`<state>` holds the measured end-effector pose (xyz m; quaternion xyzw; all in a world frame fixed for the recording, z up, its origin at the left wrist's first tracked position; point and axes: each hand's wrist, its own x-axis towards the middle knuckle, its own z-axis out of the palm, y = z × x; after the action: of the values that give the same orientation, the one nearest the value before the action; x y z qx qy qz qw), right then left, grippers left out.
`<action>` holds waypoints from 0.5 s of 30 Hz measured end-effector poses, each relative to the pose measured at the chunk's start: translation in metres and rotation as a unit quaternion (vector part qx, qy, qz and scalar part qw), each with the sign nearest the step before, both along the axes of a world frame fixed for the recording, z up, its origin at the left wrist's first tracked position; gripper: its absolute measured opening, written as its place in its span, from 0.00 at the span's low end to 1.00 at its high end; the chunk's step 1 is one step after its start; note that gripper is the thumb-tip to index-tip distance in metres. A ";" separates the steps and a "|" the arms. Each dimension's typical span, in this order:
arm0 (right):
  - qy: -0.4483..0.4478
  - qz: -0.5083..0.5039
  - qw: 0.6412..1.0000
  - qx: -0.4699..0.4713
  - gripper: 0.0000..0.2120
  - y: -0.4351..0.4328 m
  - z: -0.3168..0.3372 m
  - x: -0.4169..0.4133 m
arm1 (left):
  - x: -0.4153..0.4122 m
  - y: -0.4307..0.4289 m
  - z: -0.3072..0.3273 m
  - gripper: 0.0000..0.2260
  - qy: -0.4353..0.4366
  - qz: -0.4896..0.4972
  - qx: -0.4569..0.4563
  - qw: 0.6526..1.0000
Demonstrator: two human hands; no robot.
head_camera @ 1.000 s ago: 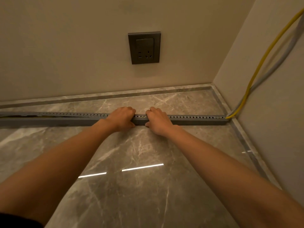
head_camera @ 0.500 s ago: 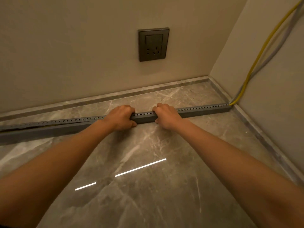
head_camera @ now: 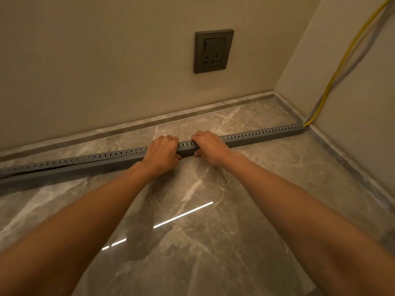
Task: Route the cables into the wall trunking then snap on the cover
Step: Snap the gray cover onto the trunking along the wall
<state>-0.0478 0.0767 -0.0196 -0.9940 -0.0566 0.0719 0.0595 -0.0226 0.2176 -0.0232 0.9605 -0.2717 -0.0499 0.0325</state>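
Note:
A long grey slotted trunking [head_camera: 267, 136] lies across the marble surface from the left edge to the right wall. My left hand [head_camera: 160, 153] and my right hand [head_camera: 210, 146] both clasp it near its middle, fingers curled over the top and thumbs on the front face. A yellow cable [head_camera: 333, 75] and a grey cable [head_camera: 354, 60] come down the right wall and enter the trunking's right end. At the far left the cover [head_camera: 25, 168] stands slightly apart from the base, with a dark gap showing.
A dark wall socket [head_camera: 213, 51] sits on the back wall above the hands. A marble upstand [head_camera: 213, 107] runs along the back and right walls. The polished marble surface [head_camera: 213, 242] in front reflects a strip light.
The view has shifted left and tilted, so the trunking now slants up to the right. Both hands stay gripped at the same spot on the trunking.

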 end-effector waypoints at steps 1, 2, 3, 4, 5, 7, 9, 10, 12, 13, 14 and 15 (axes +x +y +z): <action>-0.003 0.004 1.000 -0.004 0.15 0.000 0.000 0.000 | 0.001 0.000 -0.001 0.14 -0.001 -0.002 -0.006 1.000; -0.005 0.006 1.000 -0.004 0.15 0.000 0.000 0.001 | 0.002 0.001 -0.001 0.14 -0.001 -0.003 -0.010 1.000; -0.005 0.006 1.000 -0.002 0.14 -0.001 0.000 0.002 | 0.003 0.001 -0.001 0.14 -0.001 -0.005 -0.013 1.000; -0.006 0.006 1.000 0.002 0.13 -0.002 0.000 0.003 | 0.004 0.001 -0.001 0.14 0.001 -0.007 -0.015 1.000; -0.006 0.006 1.000 0.006 0.13 -0.003 0.000 0.004 | 0.005 0.000 -0.001 0.13 0.003 -0.008 -0.017 1.000; -0.005 0.009 1.000 0.008 0.12 -0.005 0.001 0.007 | 0.007 -0.001 0.000 0.13 0.006 -0.004 -0.023 1.000; 0.003 0.010 1.000 0.012 0.13 -0.005 0.003 0.010 | 0.010 -0.002 0.002 0.13 0.020 0.001 -0.027 0.999; 0.010 0.009 1.000 0.015 0.13 -0.006 0.004 0.011 | 0.011 -0.001 0.002 0.14 0.032 0.000 -0.028 0.999; 0.022 0.010 1.000 0.016 0.14 -0.006 0.005 0.012 | 0.017 0.003 0.004 0.15 0.059 -0.002 -0.030 0.998; 0.026 0.008 1.000 0.015 0.15 -0.006 0.005 0.012 | 0.020 0.007 0.005 0.15 0.071 0.000 -0.033 0.997; 0.030 0.004 0.999 0.014 0.15 -0.005 0.004 0.013 | 0.022 0.012 0.007 0.16 0.079 0.005 -0.035 0.996; 0.033 0.000 0.999 0.012 0.15 -0.005 0.004 0.013 | 0.024 0.017 0.008 0.16 0.084 0.012 -0.035 0.996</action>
<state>-0.0348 0.0719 -0.0155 -0.9903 -0.0553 0.1044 0.0736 0.0012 0.2346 -0.0153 0.9545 -0.2578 -0.1204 0.0891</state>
